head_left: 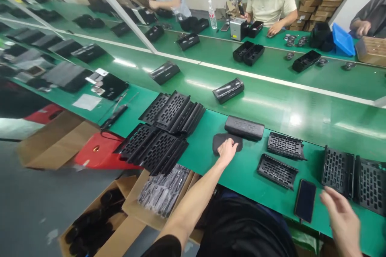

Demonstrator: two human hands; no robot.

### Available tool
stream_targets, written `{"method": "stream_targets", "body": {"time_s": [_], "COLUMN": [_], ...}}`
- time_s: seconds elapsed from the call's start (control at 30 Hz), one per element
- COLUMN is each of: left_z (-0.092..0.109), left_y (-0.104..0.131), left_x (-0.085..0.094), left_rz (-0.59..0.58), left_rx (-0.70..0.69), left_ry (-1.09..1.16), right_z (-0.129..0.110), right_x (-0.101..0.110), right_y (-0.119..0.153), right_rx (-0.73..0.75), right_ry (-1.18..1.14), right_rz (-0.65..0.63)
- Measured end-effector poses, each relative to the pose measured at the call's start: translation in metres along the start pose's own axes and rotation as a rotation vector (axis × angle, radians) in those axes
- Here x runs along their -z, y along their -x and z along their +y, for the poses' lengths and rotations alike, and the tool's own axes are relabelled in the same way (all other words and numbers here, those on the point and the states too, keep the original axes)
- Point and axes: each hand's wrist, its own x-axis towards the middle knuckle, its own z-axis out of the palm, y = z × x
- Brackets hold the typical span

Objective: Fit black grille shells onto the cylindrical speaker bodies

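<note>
On the green work table my left hand [227, 151] is over a thin dark fabric-like sheet [217, 144], its fingers curled down and closed at the sheet's surface. Just behind that sheet lies a black rounded casing [244, 127] with slots in its face. My right hand [342, 219] is at the lower right, slightly blurred, holding nothing, with thumb and fingers apart. It is nearest to a black phone [305, 200] and a slotted black panel [337, 170]. Two more slotted panels, one farther back [286, 145] and one nearer [277, 171], lie between my hands.
Stacked slotted panels [171, 112] stand to the left, near a black hand tool [113, 117]. Open cardboard boxes [164, 192] sit below the table edge. Black housings [228, 90] rest on the green conveyor [271, 106]. Several people work across it, near a blue tray [343, 40].
</note>
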Motion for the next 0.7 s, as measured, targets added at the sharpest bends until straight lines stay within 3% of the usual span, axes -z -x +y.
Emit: {"method": "stream_targets", "body": {"time_s": [0.1,0.23,0.4,0.47,0.53,0.7], "left_z": [-0.007,-0.019,-0.028,-0.031,-0.033,-0.028], "left_y": [0.004,0.035,0.071,0.077,0.080,0.079], "left_x": [-0.003,-0.008,-0.019,-0.022,-0.024,-0.029], "left_rz": [-0.079,-0.166,-0.232,-0.250,-0.269,-0.353], "left_rx": [-0.076,-0.165,-0.268,-0.304,-0.333,-0.380], "left_ry": [-0.026,0.004,0.141,0.204,0.260,0.352], "right_z": [-0.023,-0.034,-0.045,-0.051,-0.054,-0.050], "right_x": [-0.055,-0.135,-0.219,-0.233,-0.233,-0.200], "right_y": [0.025,0.051,0.053,0.049,0.048,0.052], "right_rx": [-0.086,-0.066,-0.053,-0.037,-0.005,0.049], "right_ry": [-0.030,-0.139,-0.141,-0.097,-0.056,0.044], "right_rz": [-0.163,-0.410,-0.525,-0.552,-0.553,-0.475]}}
